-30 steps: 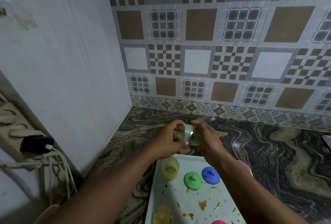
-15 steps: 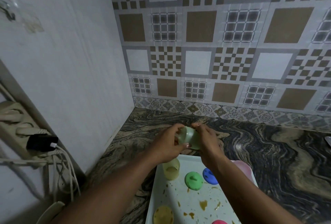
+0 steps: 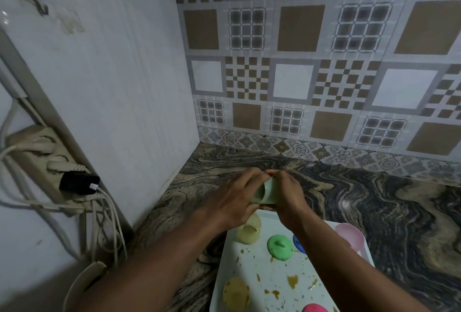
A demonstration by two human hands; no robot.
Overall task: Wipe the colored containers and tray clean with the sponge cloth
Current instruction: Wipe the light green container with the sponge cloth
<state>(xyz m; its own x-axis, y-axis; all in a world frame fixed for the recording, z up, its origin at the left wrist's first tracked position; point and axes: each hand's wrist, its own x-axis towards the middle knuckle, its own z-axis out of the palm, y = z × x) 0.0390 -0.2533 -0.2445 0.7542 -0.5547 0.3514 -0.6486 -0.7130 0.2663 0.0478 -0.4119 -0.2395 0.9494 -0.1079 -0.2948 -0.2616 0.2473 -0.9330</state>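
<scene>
A pale green container [image 3: 266, 192] lies on its side in the air above the far end of the white tray [image 3: 291, 291]. My left hand [image 3: 233, 202] grips its open end and my right hand [image 3: 289, 195] grips its base. No sponge cloth shows between the fingers. On the stained tray stand a yellow container [image 3: 249, 233], a green lid [image 3: 280, 247], a blue lid [image 3: 298, 244] half hidden by my right forearm, a yellow lid [image 3: 236, 293], a pink lid [image 3: 314, 308] and a pink container [image 3: 349, 236].
The tray sits on a dark marbled counter [image 3: 386, 207] in a corner, with a patterned tiled wall behind and a plain white wall on the left. A power strip [image 3: 47, 162] with plugs and hanging cables is fixed at the left. A white bowl rim [image 3: 82, 284] shows at lower left.
The green container has turned in my hands, its open end now facing left. Both hands stayed above the tray's far end, and the view tilted slightly.
</scene>
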